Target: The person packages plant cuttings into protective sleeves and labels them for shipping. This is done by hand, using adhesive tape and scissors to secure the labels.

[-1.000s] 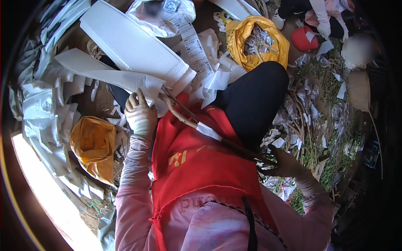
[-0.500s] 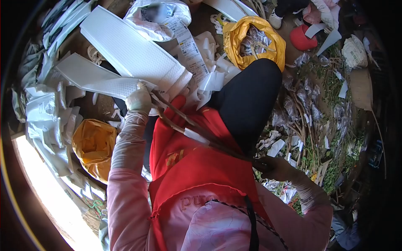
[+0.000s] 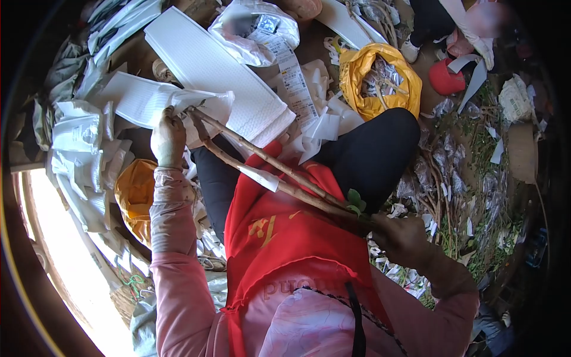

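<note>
- Across my red apron (image 3: pixel 285 238) lie thin brown forked sticks (image 3: pixel 267 163), white paper tag (image 3: pixel 259 177) wrapped mid-length.
- I see left hand (image 3: pixel 168 138) pinching their tips against white foam sheet (image 3: pixel 148 101).
- Right hand (image 3: pixel 401 238) grips their base.

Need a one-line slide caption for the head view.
Left hand and right hand hold bare cuttings over a red apron, white foam sleeves beyond.
</note>
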Motion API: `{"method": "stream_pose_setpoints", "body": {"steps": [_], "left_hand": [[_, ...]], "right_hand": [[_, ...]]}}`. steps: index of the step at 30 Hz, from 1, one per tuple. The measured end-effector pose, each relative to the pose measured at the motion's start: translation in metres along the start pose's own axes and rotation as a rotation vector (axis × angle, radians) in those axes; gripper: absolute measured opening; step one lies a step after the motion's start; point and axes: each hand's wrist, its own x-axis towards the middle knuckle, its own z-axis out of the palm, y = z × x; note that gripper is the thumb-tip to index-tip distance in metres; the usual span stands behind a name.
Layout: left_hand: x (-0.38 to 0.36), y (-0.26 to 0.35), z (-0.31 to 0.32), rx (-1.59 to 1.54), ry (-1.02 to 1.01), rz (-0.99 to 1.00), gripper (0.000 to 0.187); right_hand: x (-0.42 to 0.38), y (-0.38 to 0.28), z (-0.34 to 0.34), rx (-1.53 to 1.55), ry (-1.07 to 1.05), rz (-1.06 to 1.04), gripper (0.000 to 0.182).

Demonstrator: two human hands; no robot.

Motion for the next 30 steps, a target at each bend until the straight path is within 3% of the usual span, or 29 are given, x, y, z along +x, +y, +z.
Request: {"method": "stream_pose_setpoints", "body": {"steps": [2,5,6,8,13,18,23,24,25,27,30], "left_hand": [[0.008,0.018,-0.017,0.055,-0.005,-0.096,0.031],[0.014,0.022,-0.005,0.053,-0.042,0.114,0.03],[0.017,0.025,0.004,0.132,-0.2,0.071,0.03],[0.007,0.027,0.014,0.034,-0.261,0.167,0.031],[-0.022,0.047,0.004,-0.108,-0.253,0.359,0.03],[-0.073,0.126,-0.032,-0.151,-0.254,0.653,0.042],[-0.103,0.14,-0.03,-0.336,-0.234,0.487,0.052],[-0.102,0.142,-0.041,-0.338,-0.242,0.477,0.054],[-0.103,0.141,-0.051,-0.335,-0.249,0.461,0.056],[-0.102,0.138,-0.064,-0.389,-0.145,0.475,0.057],[-0.103,0.142,-0.104,-0.403,-0.036,0.539,0.058]], "right_hand": [[-0.008,0.001,-0.004,-0.101,0.036,-0.073,0.036],[-0.019,-0.001,-0.004,-0.229,0.027,-0.076,0.041],[-0.022,-0.002,0.0,-0.227,0.025,-0.052,0.041],[-0.024,-0.003,0.007,-0.219,0.025,-0.01,0.039],[-0.02,0.006,0.013,-0.272,0.085,-0.034,0.038],[0.035,-0.006,0.037,0.045,0.231,-0.028,0.04],[0.127,-0.034,0.082,0.495,0.119,0.169,0.034],[0.145,-0.041,0.095,0.564,0.284,0.033,0.032],[0.163,-0.05,0.092,0.55,0.251,-0.042,0.026],[0.213,-0.047,0.15,0.255,0.122,-0.029,0.036],[0.243,-0.055,0.171,0.335,0.06,-0.04,0.035]]}}
